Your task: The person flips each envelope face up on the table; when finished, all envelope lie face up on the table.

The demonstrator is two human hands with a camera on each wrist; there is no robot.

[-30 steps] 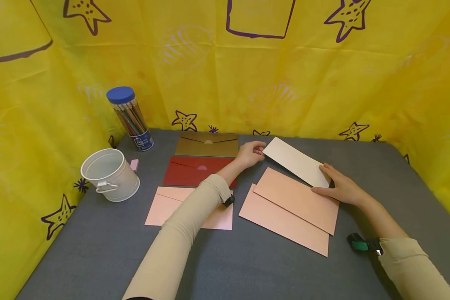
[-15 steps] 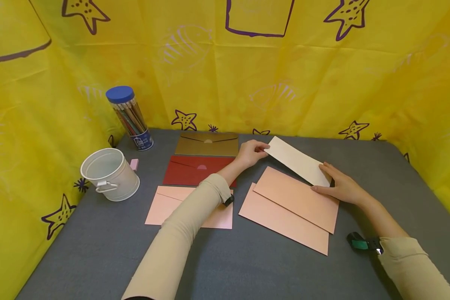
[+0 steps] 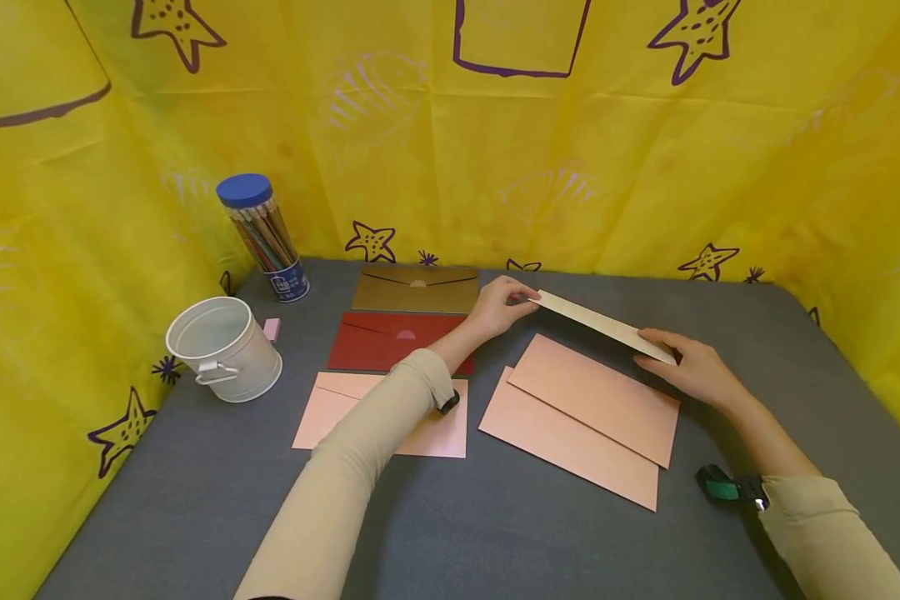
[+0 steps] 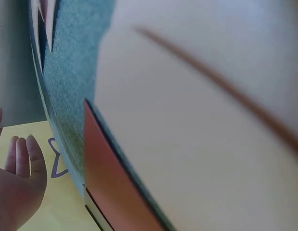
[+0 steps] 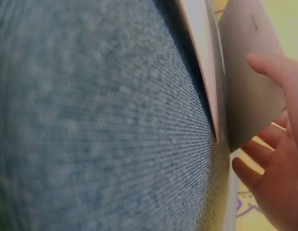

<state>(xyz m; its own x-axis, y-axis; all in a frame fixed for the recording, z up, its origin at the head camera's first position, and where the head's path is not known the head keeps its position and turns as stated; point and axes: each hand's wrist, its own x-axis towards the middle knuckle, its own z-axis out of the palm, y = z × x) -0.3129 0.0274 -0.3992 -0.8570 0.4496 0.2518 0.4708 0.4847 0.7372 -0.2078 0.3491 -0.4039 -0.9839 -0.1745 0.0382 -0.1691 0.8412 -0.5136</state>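
Cream envelope [image 3: 603, 325], one, is pinched at its far-left end by the left hand [image 3: 499, 304] and gripped at its near-right end by the right hand [image 3: 688, 367], tilted above the table. Pink envelopes [image 3: 592, 398]: three. One red envelope [image 3: 378, 340], one gold envelope [image 3: 416, 290], one white bucket [image 3: 223, 348], one pencil jar [image 3: 264, 237]. Surface: grey felt table [image 3: 495, 533]. Surround: yellow starfish-print cloth [image 3: 645, 167].

grey table [image 3: 495, 533] | pink envelopes [image 3: 570, 425] | red envelope [image 3: 382, 342] | gold envelope [image 3: 412, 292] | white bucket [image 3: 225, 350] | pencil jar [image 3: 262, 237]
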